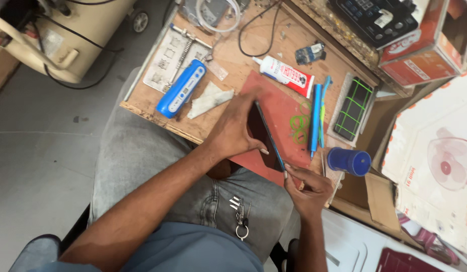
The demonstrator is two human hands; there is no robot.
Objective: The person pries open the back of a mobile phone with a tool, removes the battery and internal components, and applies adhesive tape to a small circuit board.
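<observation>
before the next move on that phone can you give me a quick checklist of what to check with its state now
1. Left hand has a firm hold on the phone: ok, fingers wrap its back and it stands on edge.
2. Right hand is at the phone's lower corner: ok, fingertips meet the edge there.
3. Red mat lies under the phone: ok.
4. Glue tube is capped: cannot tell.
5. Blue pens and green rubber bands are clear of the hands: ok, they lie beside the phone on the mat.
6. Blue cup sits safely: not ok, near the bench edge.
</observation>
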